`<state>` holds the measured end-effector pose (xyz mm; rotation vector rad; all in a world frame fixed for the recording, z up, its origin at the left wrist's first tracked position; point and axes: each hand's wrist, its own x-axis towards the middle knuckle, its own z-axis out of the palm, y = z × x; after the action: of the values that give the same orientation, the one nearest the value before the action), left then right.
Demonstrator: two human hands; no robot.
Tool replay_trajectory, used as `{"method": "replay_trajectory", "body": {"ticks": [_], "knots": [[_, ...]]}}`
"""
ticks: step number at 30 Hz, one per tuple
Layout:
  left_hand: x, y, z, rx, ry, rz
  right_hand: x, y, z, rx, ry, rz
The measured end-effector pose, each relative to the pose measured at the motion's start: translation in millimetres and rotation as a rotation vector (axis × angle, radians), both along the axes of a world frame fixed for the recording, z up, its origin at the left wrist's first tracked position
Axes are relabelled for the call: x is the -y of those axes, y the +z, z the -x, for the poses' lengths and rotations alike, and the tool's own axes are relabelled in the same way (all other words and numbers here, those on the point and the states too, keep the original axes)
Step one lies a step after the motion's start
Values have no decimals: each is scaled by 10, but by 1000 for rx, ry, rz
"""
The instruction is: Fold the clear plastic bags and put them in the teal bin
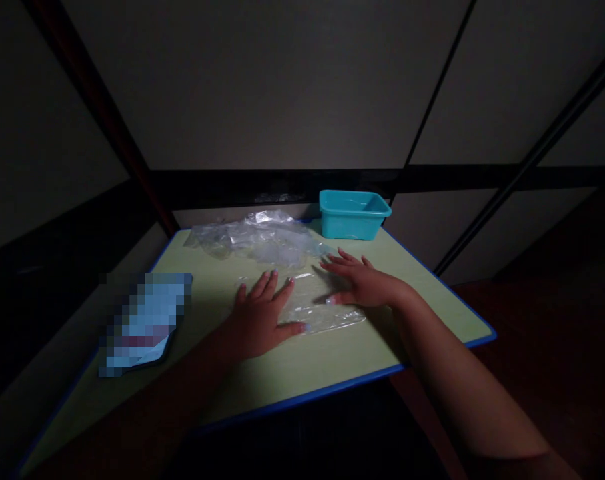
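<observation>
A clear plastic bag (307, 303) lies spread flat on the table in front of me. My left hand (262, 320) rests palm down on its left part, fingers spread. Over the right part of the bag is my right hand (359, 283), its fingers stretched out and apart; whether the palm touches the plastic I cannot tell. Just behind both hands lies a crumpled heap of clear plastic (262, 237), which looks like more bags.
A turquoise plastic basket (355, 223) stands at the table's back right corner. A blurred-out phone or tablet (149, 327) lies near the left edge. The pale green table (302, 373) has a blue rim, with dark-striped panels (282, 87) close behind it.
</observation>
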<state>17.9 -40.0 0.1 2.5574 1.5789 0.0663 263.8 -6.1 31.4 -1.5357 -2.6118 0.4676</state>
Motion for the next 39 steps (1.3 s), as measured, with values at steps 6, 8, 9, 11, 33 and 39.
{"method": "replay_trajectory", "body": {"ticks": [6,8,9,11,33,39], "knots": [[-134,19,22,148,149,-238,-136,-132,77,-111,-112,-261],[-204,8,63,198,199,-289,-197,-179,103,-129,-162,-307],[-240,0,81,226,226,-297,-227,-202,119,-136,-177,-318],[-312,-16,101,317,266,-284,-281,-244,164,-144,-191,-318],[-554,116,108,1654,757,473,-207,-278,406,-277,172,-42],[-526,116,98,1623,680,524,-200,-242,400,-281,216,16]]}}
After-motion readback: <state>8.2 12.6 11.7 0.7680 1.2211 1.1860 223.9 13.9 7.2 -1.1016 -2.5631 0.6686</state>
